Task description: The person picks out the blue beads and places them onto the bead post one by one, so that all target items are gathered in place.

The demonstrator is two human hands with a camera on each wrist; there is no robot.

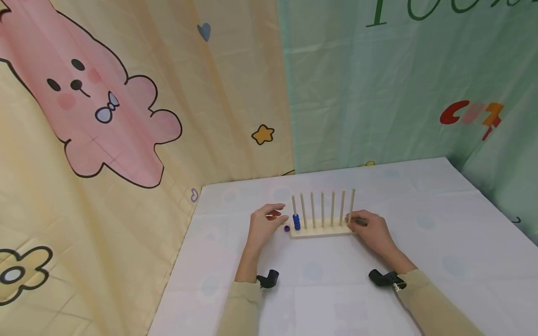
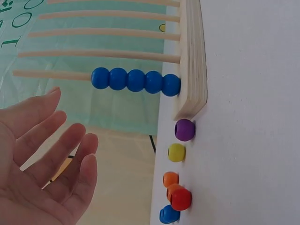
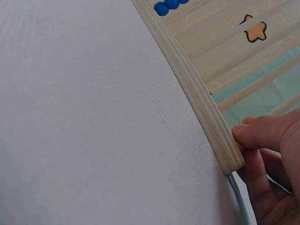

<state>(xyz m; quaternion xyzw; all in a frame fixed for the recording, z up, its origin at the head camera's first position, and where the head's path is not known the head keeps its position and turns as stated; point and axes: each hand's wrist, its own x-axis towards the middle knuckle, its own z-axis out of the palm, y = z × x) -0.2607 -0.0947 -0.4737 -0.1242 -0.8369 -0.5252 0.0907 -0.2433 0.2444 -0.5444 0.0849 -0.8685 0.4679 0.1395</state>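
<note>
A pale wooden peg rack (image 1: 321, 232) stands on the table, several thin upright pegs rising from its base. Several blue beads (image 2: 136, 80) are stacked on its leftmost peg. My left hand (image 1: 262, 226) hovers just left of that peg, fingers loosely spread and nothing in them. At the other end, my right hand (image 1: 374, 231) grips the corner of the base, with the thumb (image 3: 255, 133) on its upper face and fingers round the end. Close to the rack's left end lies a purple bead (image 2: 185, 130).
Beyond the purple bead, a yellow bead (image 2: 176, 153), orange beads (image 2: 170, 178), a red bead (image 2: 181, 199) and blue beads (image 2: 169, 214) lie loose in a line. A white cloth (image 1: 311, 289) covers the table. Printed curtains (image 1: 235, 93) hang behind and to the left.
</note>
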